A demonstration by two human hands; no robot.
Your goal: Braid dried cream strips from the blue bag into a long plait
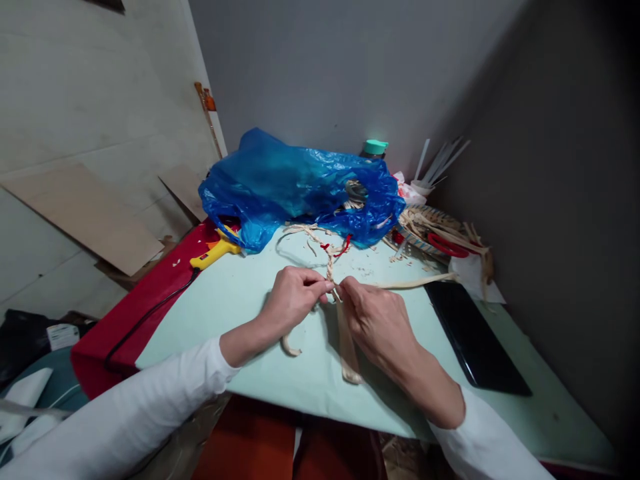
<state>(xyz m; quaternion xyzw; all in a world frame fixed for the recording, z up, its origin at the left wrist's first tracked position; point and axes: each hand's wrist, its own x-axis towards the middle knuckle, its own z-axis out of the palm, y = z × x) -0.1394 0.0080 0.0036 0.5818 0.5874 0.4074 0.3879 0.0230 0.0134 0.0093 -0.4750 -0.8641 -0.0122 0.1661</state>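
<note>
A short braid [330, 265] of pale, dried plant-like strips runs away from me over the table, with red ties near its far end. At its near end my left hand [300, 293] pinches the strips between thumb and fingers. Close beside it, my right hand [373, 313] is also closed on the strips, its fingertips partly hidden. One wide loose strip [349, 353] hangs toward me between the hands, and another strip [420, 283] stretches off to the right. Below my left wrist lies a small curled piece [290, 347].
Behind the braid sits a blue plastic bag [300, 183]. A yellow glue gun [217, 252] with a black cord lies left. To the right are a black tablet-like slab [475, 337], red-handled scissors [447, 245], a basket [425, 223] of strips and a cup of white sticks [424, 187].
</note>
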